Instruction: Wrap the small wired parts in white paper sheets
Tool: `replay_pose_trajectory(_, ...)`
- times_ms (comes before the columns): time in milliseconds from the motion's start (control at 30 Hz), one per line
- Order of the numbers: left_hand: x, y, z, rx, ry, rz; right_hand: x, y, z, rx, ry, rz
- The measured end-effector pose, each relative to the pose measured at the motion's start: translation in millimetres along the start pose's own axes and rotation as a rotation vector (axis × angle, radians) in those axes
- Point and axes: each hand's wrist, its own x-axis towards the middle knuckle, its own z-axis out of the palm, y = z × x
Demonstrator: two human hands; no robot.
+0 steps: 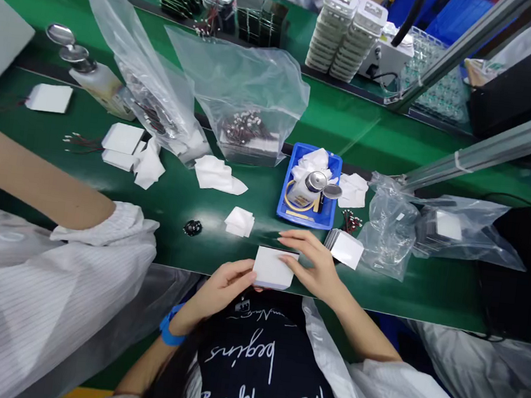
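A white rectangular panel (273, 268) is at the near edge of the green bench, in front of my body. My left hand (226, 287), with a blue band on the wrist, grips its left side, fingers partly hidden beneath. At the panel's right side, my right hand (317, 269) rests its thumb on the top face, with its other fingers reaching past the far edge. Just beyond lie folded white wipes (239, 221) and a small black coiled item (192, 228). To the right of my right hand is a stack of similar panels (347, 249).
A blue tray (283, 210) holds a bottle and crumpled wipes. Clear bags (253, 95) of wired parts stand behind. A metal post (486, 151) slants across the right. Another person's arm (33, 172) reaches in from the left, near white panels (122, 138) and wipes.
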Motion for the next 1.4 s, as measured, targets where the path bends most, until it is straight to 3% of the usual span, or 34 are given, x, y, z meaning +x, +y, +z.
replay_pose_trajectory(67,2,-4,7.8,0.032,0.068,0.013,4,-2,12,-0.067,0.023,0.022)
replay_pose_trajectory(300,8,-28,12.6,0.165,0.314,0.082,16,-5,36,-0.22,-0.117,0.051)
replay_pose_trajectory(400,8,-29,8.5,0.252,0.316,0.112,18,-2,44,-0.173,-0.083,0.006)
replay_pose_trajectory(667,7,-26,6.1,0.26,0.391,0.154,15,2,65,-0.136,0.175,-0.105)
replay_pose_trajectory(900,6,-26,5.0,0.2,0.405,0.131,14,5,72,-0.086,0.228,-0.133)
replay_pose_trajectory(1000,5,-26,3.7,0.209,0.404,0.126,18,0,70,-0.017,0.235,-0.046)
replay_pose_trajectory(1133,2,-27,3.7,0.295,0.393,0.154,24,-5,62,0.125,0.112,0.121)
replay_pose_trajectory(1200,2,-28,4.7,0.34,0.401,0.173,26,-6,60,0.15,0.099,0.121)
replay_pose_trajectory(1400,4,-30,6.8,0.266,0.427,0.149,24,-4,70,0.116,0.222,0.048)
